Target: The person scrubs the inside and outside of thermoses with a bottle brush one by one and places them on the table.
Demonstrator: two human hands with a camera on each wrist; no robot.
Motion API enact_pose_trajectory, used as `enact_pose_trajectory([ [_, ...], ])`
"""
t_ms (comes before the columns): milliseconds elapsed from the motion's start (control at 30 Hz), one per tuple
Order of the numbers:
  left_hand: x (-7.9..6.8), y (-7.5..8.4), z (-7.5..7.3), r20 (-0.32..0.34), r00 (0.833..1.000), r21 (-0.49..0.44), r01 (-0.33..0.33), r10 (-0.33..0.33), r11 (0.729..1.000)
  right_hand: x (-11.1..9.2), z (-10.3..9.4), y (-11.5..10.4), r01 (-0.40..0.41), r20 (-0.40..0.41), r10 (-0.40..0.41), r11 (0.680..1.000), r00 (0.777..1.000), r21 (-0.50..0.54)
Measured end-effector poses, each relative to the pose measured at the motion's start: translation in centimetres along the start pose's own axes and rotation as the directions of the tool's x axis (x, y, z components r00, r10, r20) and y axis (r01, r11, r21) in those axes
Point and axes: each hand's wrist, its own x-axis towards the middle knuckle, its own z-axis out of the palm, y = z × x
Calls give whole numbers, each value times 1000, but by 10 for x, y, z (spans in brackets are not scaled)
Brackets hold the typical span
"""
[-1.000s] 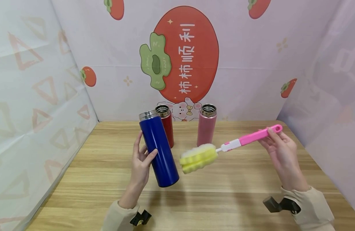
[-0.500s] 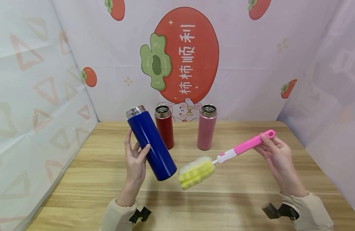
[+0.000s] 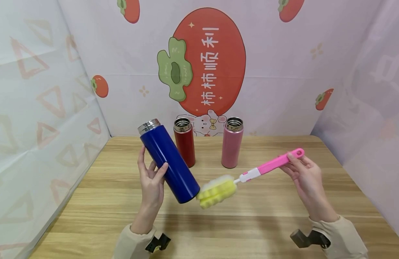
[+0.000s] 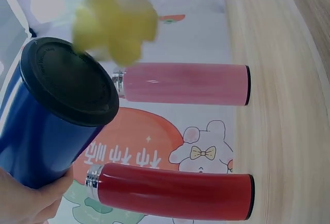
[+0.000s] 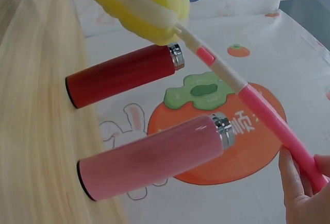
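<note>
My left hand [image 3: 153,185] grips a blue thermos flask [image 3: 170,163] around its middle, held above the table. It leans left, its bare steel mouth up and its black base [image 4: 69,81] toward the lower right in the head view. Between thumb and fingers, my right hand [image 3: 304,180] holds the pink handle end of a bottle brush [image 3: 273,164]. The brush slants down to the left. Its yellow and white sponge head [image 3: 217,192] is right by the base of the blue flask, outside it.
A red thermos flask [image 3: 185,147] and a pink one [image 3: 232,147] stand upright and lidless toward the back of the wooden table [image 3: 238,233]. Printed cloth hangs behind and on both sides. The red flask is close behind the blue one.
The blue flask has shifted left and tilted further over in my left hand. My right hand has brought the brush left and lower, its sponge head now nearer the flask's base.
</note>
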Motion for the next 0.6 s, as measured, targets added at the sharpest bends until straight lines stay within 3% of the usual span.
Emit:
enact_pose_trajectory([
  [167,-2,1,2,0,1000,-28,-5,5,1000,1,-9,12,7,-56,-8,1000,998,-22],
  [333,-3,4,7,1,1000,-48,-6,6,999,-5,-1,24,-29,-115,20,996,993,-80],
  [600,-4,1,11,8,997,-84,-71,72,994,-5,-7,45,-87,-114,73,988,991,-125],
])
